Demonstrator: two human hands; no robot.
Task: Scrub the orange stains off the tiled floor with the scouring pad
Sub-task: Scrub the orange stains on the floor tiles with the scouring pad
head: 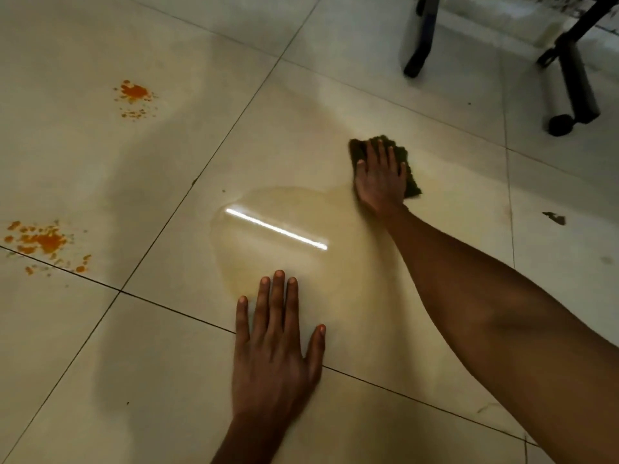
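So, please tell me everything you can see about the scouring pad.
The pad is dark green and looks coarse and fibrous, with ragged edges. It lies flat on the pale floor, beyond a yellowish puddle and within the wet smear around it. The right hand presses on it with straight, spread fingers and covers its middle, so only the far edge and the right side show. Its full shape cannot be told.

Indoor room, likely home or office; exact kind cannot be told. Floor (pixel 335 45) laid with large glossy cream tiles, dark grout lines between. Long ceiling light seen reflected (pixel 276 229) in wet patch. Black metal furniture legs (pixel 420 38) with rubber feet seen at top right, chair or table frame. Dim lighting throughout.
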